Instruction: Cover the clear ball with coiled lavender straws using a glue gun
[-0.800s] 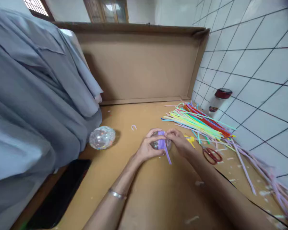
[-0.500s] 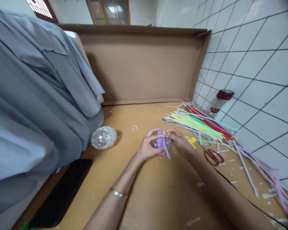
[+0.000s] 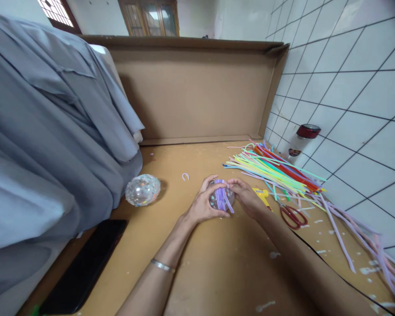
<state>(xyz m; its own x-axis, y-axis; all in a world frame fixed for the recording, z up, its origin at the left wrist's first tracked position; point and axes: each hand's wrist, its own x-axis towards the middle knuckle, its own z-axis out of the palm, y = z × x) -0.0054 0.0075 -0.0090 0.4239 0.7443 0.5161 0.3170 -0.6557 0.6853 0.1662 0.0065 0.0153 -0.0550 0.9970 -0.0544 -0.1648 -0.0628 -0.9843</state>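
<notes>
Currently | hands [image 3: 204,204] [image 3: 250,201]: clear purple-banded ball [image 3: 221,199] | jar [image 3: 298,145]: red lid [image 3: 308,131] on, contents unclear

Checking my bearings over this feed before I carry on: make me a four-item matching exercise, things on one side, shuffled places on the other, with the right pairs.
Things
1. Clear round ball wrapped in purple fuzzy strips
2. Red-handled metal scissors
3. Clear jar with a dark red lid
4. Flat black rectangular slab

Places
A. Beside the white tiled wall
B. In the grasp of the left hand
C. Near left, by the draped grey cloth
D. On the tan tabletop, just right of the right forearm

Pairs: 1-B, 2-D, 3-A, 4-C
</notes>
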